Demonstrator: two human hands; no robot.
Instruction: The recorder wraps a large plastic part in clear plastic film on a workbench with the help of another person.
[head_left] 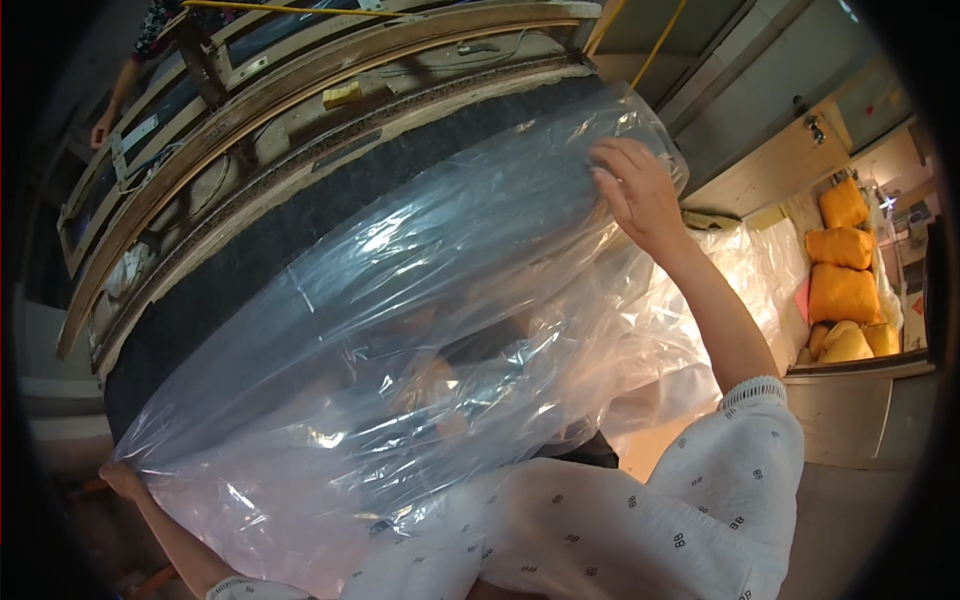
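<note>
Your right hand (640, 190), at two o'clock, has its fingers pinched on the upper edge of a large clear plastic bag (420, 330); your left hand (122, 480), at eight o'clock, has its fingers closed on the bag's lower corner. The bag lies stretched across the dark upholstered face (300, 215) of a wood-framed furniture piece (250, 110), covering only part of it; the far side stands uncovered. Orange bundles (845, 270) sit at three o'clock. Another person's hand (102, 130) shows at ten o'clock.
</note>
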